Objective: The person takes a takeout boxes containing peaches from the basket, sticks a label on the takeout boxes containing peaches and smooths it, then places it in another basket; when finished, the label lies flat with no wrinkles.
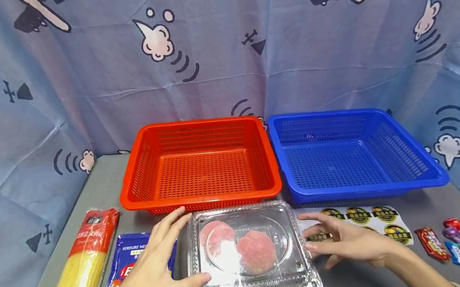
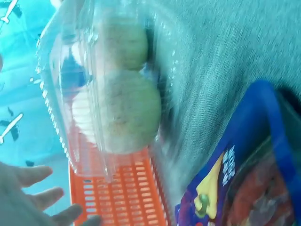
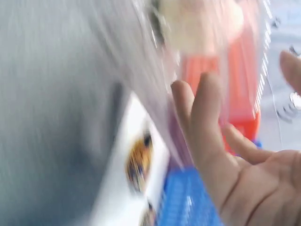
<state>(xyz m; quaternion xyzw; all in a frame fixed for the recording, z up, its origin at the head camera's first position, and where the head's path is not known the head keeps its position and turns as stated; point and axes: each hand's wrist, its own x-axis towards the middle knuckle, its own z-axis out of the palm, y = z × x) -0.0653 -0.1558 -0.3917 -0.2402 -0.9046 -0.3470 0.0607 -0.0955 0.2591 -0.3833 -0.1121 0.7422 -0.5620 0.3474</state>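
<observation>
A clear plastic clamshell box (image 1: pixel 285 271) with its lid down lies in front of me. Two pinkish peaches (image 1: pixel 257 252) show through the lid; the left wrist view catches the same peaches (image 2: pixel 117 110) from the side. My left hand (image 1: pixel 161 268) is at the box's left side, fingers spread and thumb pointing toward the box's edge. On the opposite side is my right hand (image 1: pixel 344 240), its fingers extended and close to the box wall. Whether either hand touches the plastic, I cannot tell. The right wrist view, where fingers (image 3: pixel 207 113) spread beside the box, is blurred.
Behind the box stand a red basket (image 1: pixel 207 201) and a blue basket (image 1: pixel 366 190). Left lie a noodle pack (image 1: pixel 77 275) and a blue pouch (image 1: pixel 128 253). A sticker sheet (image 1: pixel 384 219), lollipops (image 1: pixel 454 229) and small wrapped sweets (image 1: pixel 432 244) lie at right.
</observation>
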